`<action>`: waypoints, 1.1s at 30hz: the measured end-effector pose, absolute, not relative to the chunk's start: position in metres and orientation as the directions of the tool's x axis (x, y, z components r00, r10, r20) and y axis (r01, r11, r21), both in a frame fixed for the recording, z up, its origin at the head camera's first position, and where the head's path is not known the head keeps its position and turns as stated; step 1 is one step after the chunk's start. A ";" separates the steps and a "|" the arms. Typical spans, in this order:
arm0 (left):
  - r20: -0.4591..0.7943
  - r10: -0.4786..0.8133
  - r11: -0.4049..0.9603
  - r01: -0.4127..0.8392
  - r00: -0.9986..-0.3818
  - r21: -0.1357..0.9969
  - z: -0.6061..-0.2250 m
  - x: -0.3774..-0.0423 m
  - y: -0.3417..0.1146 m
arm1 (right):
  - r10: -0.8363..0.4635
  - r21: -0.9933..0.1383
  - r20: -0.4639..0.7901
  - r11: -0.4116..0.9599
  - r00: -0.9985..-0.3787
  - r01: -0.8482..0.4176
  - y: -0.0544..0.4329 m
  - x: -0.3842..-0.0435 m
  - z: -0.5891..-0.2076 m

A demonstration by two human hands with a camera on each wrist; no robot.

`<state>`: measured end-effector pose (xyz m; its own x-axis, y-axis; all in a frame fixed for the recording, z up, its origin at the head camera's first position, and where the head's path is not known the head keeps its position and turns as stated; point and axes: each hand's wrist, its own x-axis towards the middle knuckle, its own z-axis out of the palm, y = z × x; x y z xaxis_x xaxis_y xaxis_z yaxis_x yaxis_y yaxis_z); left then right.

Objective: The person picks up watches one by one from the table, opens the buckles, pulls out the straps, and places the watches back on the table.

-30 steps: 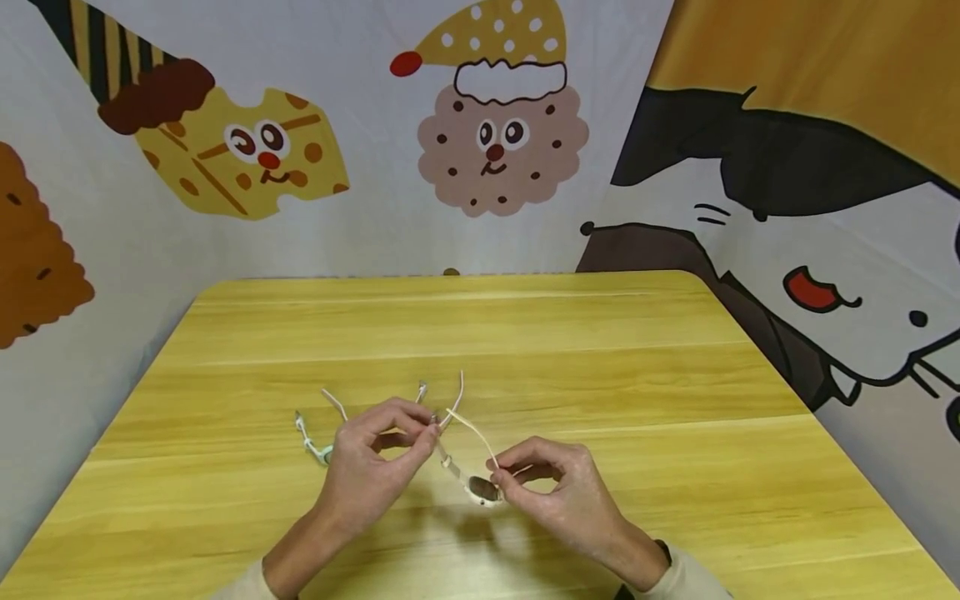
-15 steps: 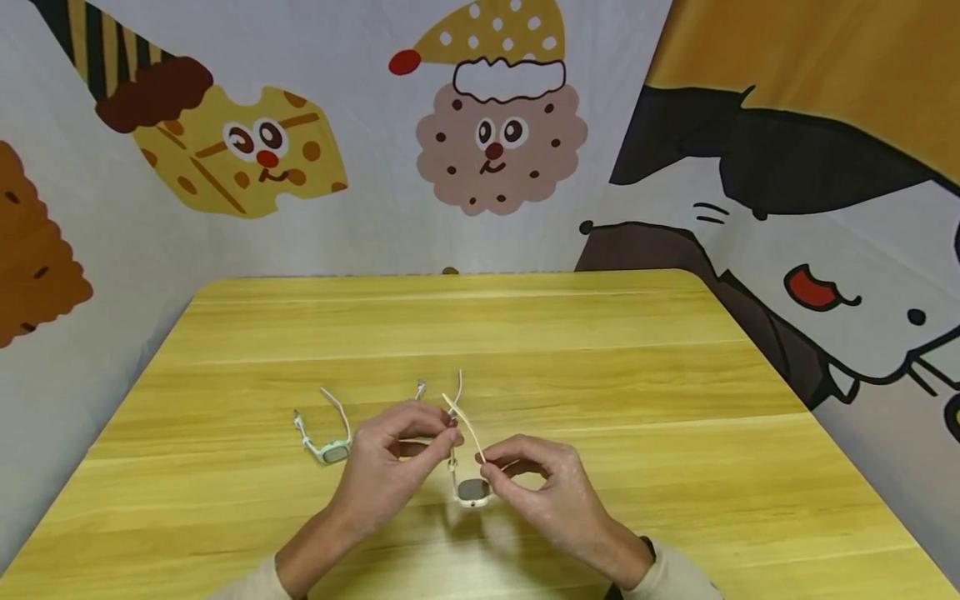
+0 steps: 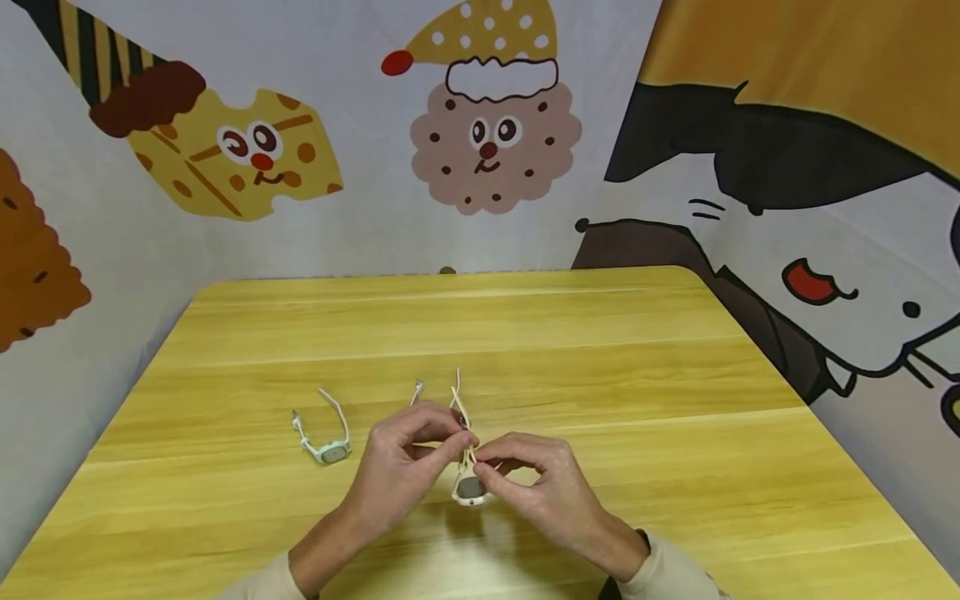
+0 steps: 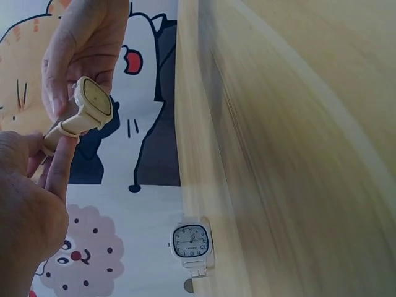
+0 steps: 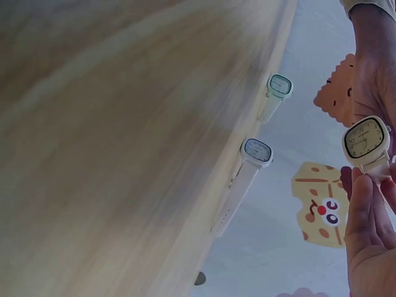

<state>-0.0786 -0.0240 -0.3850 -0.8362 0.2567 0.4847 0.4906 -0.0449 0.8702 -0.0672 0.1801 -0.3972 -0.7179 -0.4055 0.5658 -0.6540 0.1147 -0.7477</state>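
A cream wristwatch (image 3: 470,492) hangs above the table between both hands, its strap ends brought together. My left hand (image 3: 408,467) pinches the buckle end of the strap. On the other side, my right hand (image 3: 536,487) pinches the second strap piece between thumb and fingertips. In the right wrist view the watch's square dial (image 5: 365,138) faces the camera. The left wrist view shows the case (image 4: 94,102) side-on and the strap near the fingers. Fingers partly hide the buckle, so whether the strap is through it cannot be told.
A mint green wristwatch (image 3: 333,452) lies on its side with its strap spread, left of the left hand. Behind that hand is a white wristwatch (image 4: 191,241), mostly hidden in the head view. The wooden table (image 3: 637,358) ends at a cartoon-print cloth (image 3: 360,242).
Both hands have drawn closer together, the left moving right. The cream watch's strap ends now meet, and its case has turned to face nearer the person. The mint watch has come into full view.
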 end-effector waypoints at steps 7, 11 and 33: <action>0.452 0.259 -0.017 0.464 -0.853 0.886 -0.387 -0.079 -0.021 | -0.398 -0.769 0.542 0.120 -0.740 -0.628 0.182 -0.065 -0.398; 0.443 0.244 -0.008 0.455 -0.863 0.890 -0.387 -0.079 -0.019 | -0.386 -0.767 0.520 0.181 -0.762 -0.615 0.182 -0.064 -0.394; 0.461 0.268 -0.086 0.456 -0.846 0.886 -0.385 -0.086 -0.008 | -0.244 -0.786 0.362 0.440 -0.900 -0.436 0.188 -0.080 -0.361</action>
<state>-0.0865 -0.0084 -0.3850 -0.8459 0.2681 0.4610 0.4557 -0.0856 0.8860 -0.0804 0.1877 -0.3612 -0.8996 -0.2438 0.3623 -0.4356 0.4396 -0.7855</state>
